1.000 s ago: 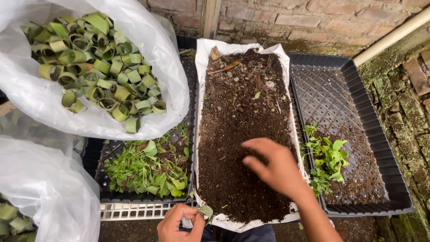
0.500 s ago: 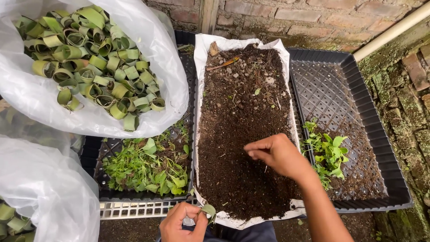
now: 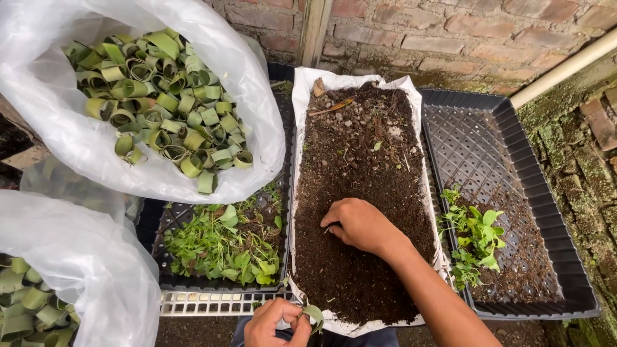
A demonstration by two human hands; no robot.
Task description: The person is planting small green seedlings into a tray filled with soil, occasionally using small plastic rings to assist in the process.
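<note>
Head view is showing your right hand curling loosely closed into the dark soil mid-sack, apparently scooping, while your left hand is pinching a rolled leaf cup below; filling would next need them brought together.

The scene has soft, even daylight, like under a cloudy sky, and shadows are weak. The white plastic bag at the left is the brightest part and shines a little. The dark soil stays sharp. The near edge looks slightly soft.
</note>
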